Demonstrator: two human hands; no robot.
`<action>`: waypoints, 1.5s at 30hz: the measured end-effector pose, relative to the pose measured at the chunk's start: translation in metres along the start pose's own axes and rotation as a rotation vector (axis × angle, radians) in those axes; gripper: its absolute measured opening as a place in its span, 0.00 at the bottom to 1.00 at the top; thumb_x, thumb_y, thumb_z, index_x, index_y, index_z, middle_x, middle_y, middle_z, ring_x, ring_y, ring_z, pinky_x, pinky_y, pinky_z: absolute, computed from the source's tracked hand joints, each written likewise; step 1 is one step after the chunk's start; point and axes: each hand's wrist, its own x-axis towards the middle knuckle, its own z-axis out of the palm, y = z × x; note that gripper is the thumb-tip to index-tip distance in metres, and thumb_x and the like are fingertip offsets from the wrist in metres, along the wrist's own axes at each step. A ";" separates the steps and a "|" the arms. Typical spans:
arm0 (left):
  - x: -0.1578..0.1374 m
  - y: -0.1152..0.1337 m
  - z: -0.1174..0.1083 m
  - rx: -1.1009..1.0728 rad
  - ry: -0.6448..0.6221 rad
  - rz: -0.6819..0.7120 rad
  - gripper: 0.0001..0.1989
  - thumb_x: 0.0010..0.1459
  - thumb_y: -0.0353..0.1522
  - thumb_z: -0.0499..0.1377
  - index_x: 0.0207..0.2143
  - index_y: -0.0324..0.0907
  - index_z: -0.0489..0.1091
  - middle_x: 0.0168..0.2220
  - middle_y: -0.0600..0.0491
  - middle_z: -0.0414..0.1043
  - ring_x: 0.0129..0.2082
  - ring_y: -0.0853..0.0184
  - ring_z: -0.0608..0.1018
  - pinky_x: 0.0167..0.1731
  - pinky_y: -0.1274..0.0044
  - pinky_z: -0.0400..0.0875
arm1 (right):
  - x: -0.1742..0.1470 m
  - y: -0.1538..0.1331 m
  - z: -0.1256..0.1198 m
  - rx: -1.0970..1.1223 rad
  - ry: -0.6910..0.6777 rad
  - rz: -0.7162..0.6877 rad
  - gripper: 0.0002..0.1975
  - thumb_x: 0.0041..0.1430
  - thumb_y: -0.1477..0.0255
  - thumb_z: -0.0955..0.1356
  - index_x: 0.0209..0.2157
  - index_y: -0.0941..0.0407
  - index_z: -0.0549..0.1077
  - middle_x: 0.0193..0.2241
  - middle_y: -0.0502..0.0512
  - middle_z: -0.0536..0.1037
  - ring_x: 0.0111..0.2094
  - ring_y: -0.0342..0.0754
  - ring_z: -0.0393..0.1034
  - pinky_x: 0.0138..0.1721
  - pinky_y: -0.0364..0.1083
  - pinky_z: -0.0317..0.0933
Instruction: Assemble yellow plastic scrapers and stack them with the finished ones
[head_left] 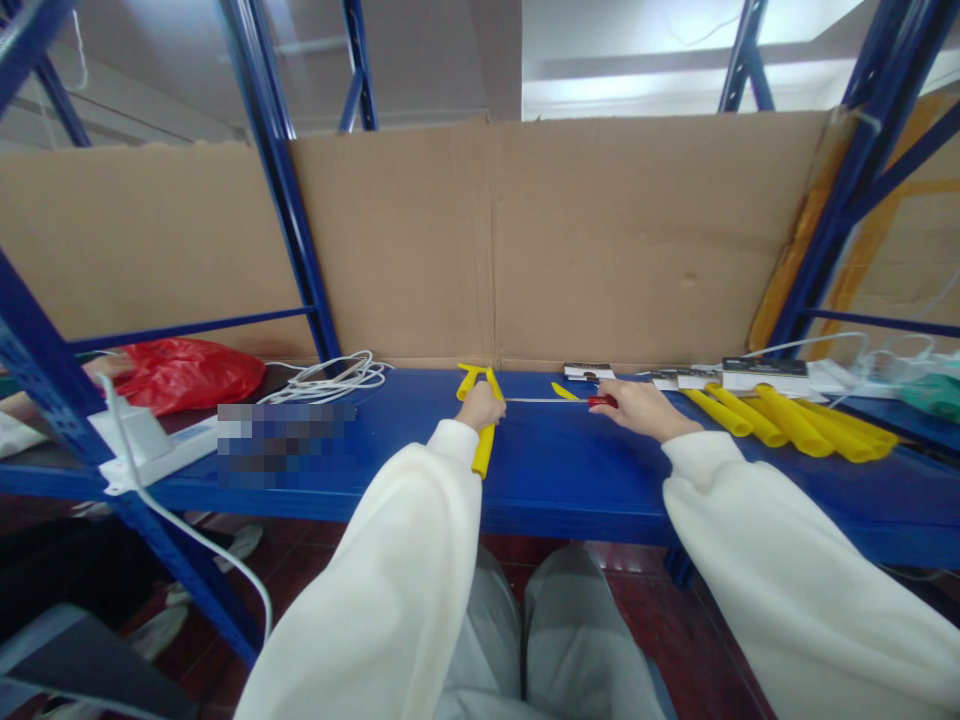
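My left hand (481, 406) is closed around a yellow tube (484, 452), which sticks out below the fist towards the shelf's front edge. More yellow plastic (471, 380) shows just beyond the fingers; whether it is one piece with the tube, I cannot tell. My right hand (637, 408) grips a screwdriver (602, 401) by its red handle. The metal shaft lies level and points left, its far end reaching the left hand, where the tip is hidden. Behind the shaft rests a small flat yellow piece (564, 391).
Several yellow tubes (799, 425) lie at the right, before black-and-white boxes (763, 376). At left are a coiled white cable (330, 378), a power strip (169, 452) and a red plastic bag (196, 374). Cardboard (600, 240) and blue posts (289, 200) bound the blue shelf (420, 450).
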 end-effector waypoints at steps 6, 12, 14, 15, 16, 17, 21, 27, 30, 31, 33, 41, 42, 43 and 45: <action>-0.003 0.001 -0.002 0.023 -0.017 -0.006 0.08 0.54 0.21 0.58 0.22 0.35 0.69 0.22 0.51 0.72 0.20 0.72 0.74 0.25 0.82 0.70 | 0.000 -0.003 -0.002 0.093 -0.060 0.003 0.09 0.61 0.63 0.67 0.37 0.53 0.75 0.32 0.54 0.82 0.32 0.51 0.76 0.31 0.44 0.60; 0.000 -0.001 -0.001 0.014 -0.019 -0.002 0.07 0.54 0.21 0.59 0.24 0.35 0.69 0.22 0.51 0.73 0.19 0.73 0.73 0.23 0.83 0.69 | 0.000 -0.002 0.001 0.021 -0.014 -0.015 0.07 0.61 0.66 0.67 0.36 0.54 0.74 0.32 0.56 0.82 0.31 0.51 0.75 0.30 0.44 0.59; -0.001 0.000 -0.001 0.009 -0.023 -0.002 0.08 0.55 0.21 0.58 0.23 0.35 0.68 0.23 0.51 0.73 0.19 0.73 0.74 0.24 0.83 0.69 | -0.001 -0.001 0.000 0.040 0.004 -0.039 0.09 0.63 0.65 0.65 0.36 0.54 0.75 0.36 0.57 0.82 0.35 0.51 0.76 0.33 0.45 0.60; -0.001 0.000 -0.002 0.008 -0.025 -0.002 0.08 0.55 0.21 0.58 0.23 0.35 0.68 0.23 0.50 0.74 0.20 0.72 0.74 0.25 0.82 0.70 | -0.001 -0.001 0.000 0.054 0.001 -0.042 0.11 0.64 0.64 0.64 0.37 0.54 0.76 0.38 0.57 0.83 0.36 0.52 0.76 0.34 0.45 0.61; -0.002 0.000 -0.002 0.007 -0.026 0.000 0.08 0.55 0.21 0.58 0.23 0.35 0.68 0.24 0.50 0.74 0.21 0.72 0.75 0.26 0.82 0.71 | -0.001 -0.001 0.000 0.068 -0.013 -0.036 0.12 0.65 0.64 0.63 0.38 0.54 0.76 0.39 0.57 0.83 0.38 0.52 0.76 0.35 0.45 0.62; -0.003 0.001 -0.002 0.007 -0.027 0.000 0.08 0.55 0.21 0.59 0.23 0.35 0.69 0.24 0.49 0.75 0.21 0.71 0.76 0.27 0.81 0.71 | -0.001 -0.001 -0.001 0.080 -0.034 -0.023 0.14 0.66 0.63 0.62 0.39 0.54 0.77 0.40 0.57 0.83 0.39 0.52 0.77 0.36 0.45 0.62; -0.004 0.003 -0.003 0.003 -0.026 -0.012 0.07 0.55 0.21 0.59 0.24 0.34 0.69 0.24 0.49 0.75 0.23 0.71 0.77 0.29 0.80 0.73 | -0.001 -0.004 0.000 0.078 -0.091 0.035 0.12 0.62 0.61 0.66 0.42 0.53 0.75 0.35 0.56 0.83 0.35 0.53 0.77 0.33 0.45 0.61; -0.004 0.003 -0.002 0.000 -0.024 -0.018 0.09 0.55 0.21 0.58 0.23 0.35 0.69 0.21 0.52 0.72 0.21 0.72 0.75 0.27 0.80 0.72 | -0.001 -0.002 0.000 0.017 -0.012 0.016 0.09 0.63 0.66 0.65 0.38 0.54 0.75 0.36 0.58 0.82 0.36 0.53 0.77 0.33 0.45 0.61; -0.005 0.003 -0.002 -0.001 -0.009 -0.017 0.10 0.55 0.21 0.58 0.21 0.35 0.68 0.19 0.53 0.70 0.20 0.72 0.75 0.27 0.81 0.72 | -0.001 -0.001 0.000 0.051 -0.018 -0.010 0.12 0.64 0.64 0.64 0.39 0.53 0.77 0.40 0.59 0.82 0.39 0.54 0.77 0.36 0.46 0.62; -0.005 0.003 -0.003 -0.003 -0.006 -0.020 0.10 0.54 0.21 0.58 0.20 0.35 0.68 0.19 0.53 0.70 0.20 0.72 0.75 0.27 0.81 0.71 | -0.001 -0.001 0.000 0.067 -0.030 -0.013 0.13 0.65 0.64 0.63 0.39 0.53 0.77 0.40 0.58 0.83 0.39 0.53 0.77 0.35 0.46 0.62; -0.006 0.004 -0.004 -0.004 -0.008 -0.029 0.11 0.53 0.20 0.59 0.20 0.36 0.67 0.18 0.54 0.69 0.20 0.72 0.74 0.26 0.81 0.71 | -0.001 -0.001 0.002 0.088 -0.044 -0.006 0.12 0.64 0.63 0.64 0.40 0.52 0.77 0.37 0.56 0.83 0.36 0.52 0.77 0.34 0.45 0.62; -0.008 0.006 -0.006 -0.006 -0.017 -0.033 0.10 0.52 0.20 0.58 0.20 0.36 0.68 0.18 0.53 0.69 0.21 0.70 0.76 0.29 0.79 0.72 | 0.000 -0.001 0.003 0.077 -0.027 0.009 0.07 0.61 0.65 0.67 0.35 0.53 0.74 0.32 0.56 0.82 0.31 0.51 0.75 0.30 0.44 0.58; -0.007 0.005 -0.006 -0.005 -0.017 -0.031 0.09 0.52 0.20 0.58 0.20 0.35 0.68 0.18 0.53 0.69 0.21 0.70 0.76 0.28 0.79 0.72 | 0.000 -0.001 0.003 0.085 -0.027 -0.004 0.08 0.62 0.65 0.66 0.35 0.53 0.74 0.34 0.57 0.82 0.33 0.51 0.75 0.31 0.44 0.59; -0.007 0.005 -0.006 -0.004 -0.017 -0.029 0.09 0.52 0.20 0.58 0.20 0.35 0.68 0.18 0.53 0.69 0.21 0.70 0.75 0.28 0.80 0.72 | 0.000 -0.001 0.003 0.092 -0.029 -0.014 0.09 0.63 0.65 0.66 0.35 0.53 0.75 0.36 0.57 0.82 0.35 0.51 0.76 0.32 0.45 0.60; -0.006 0.004 -0.005 -0.002 -0.016 -0.027 0.09 0.52 0.20 0.58 0.20 0.35 0.69 0.17 0.54 0.68 0.21 0.70 0.75 0.27 0.80 0.72 | 0.000 -0.002 0.003 0.102 -0.038 -0.020 0.10 0.64 0.65 0.64 0.35 0.53 0.76 0.38 0.57 0.82 0.36 0.52 0.76 0.34 0.45 0.61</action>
